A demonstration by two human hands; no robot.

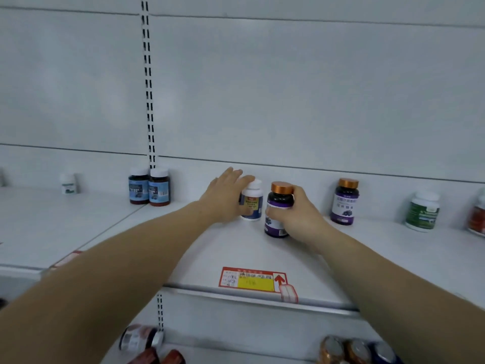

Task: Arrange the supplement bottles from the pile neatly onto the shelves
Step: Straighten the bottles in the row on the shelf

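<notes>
My left hand is wrapped around a white bottle with a blue and yellow label, which stands upright on the white shelf. Just to its right, my right hand grips a dark bottle with a copper cap and purple label, its base on the shelf. A matching purple-label bottle stands alone further right. Two dark bottles with blue labels stand side by side at the left by the slotted upright.
A green-label white bottle and a partly cut-off red one stand at the right. A small white bottle sits on the left shelf. A red and yellow price tag marks the shelf's front edge. Several bottles lie on the shelf below.
</notes>
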